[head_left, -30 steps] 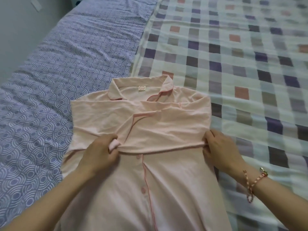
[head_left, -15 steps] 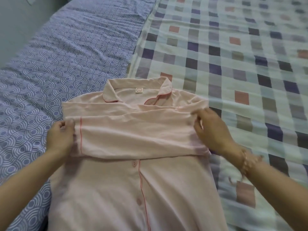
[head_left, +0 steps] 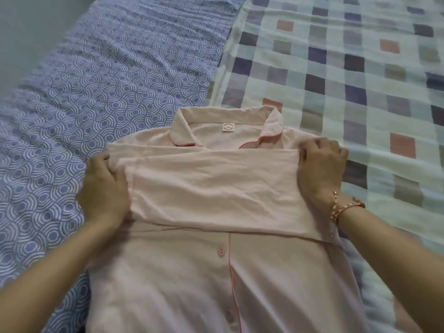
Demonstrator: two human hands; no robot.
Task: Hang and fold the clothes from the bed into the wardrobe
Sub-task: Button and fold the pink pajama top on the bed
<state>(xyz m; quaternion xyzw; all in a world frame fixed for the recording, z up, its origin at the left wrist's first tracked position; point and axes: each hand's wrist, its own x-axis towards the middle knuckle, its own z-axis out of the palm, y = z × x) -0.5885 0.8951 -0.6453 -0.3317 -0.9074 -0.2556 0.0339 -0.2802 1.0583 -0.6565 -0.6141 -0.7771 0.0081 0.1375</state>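
Here left hand (head_left: pixel 103 188) and right hand (head_left: pixel 322 169) pinch shirt (head_left: pixel 216 186) edges.

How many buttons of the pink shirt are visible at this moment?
2. The first button sits just below the folded sleeve, left of the red piping; the second button is lower on the same line. More may be hidden under the sleeve.

I was in a home bedroom: a bed (head_left: pixel 120 68) with a patterned sheet and a checked blanket (head_left: pixel 336 68).
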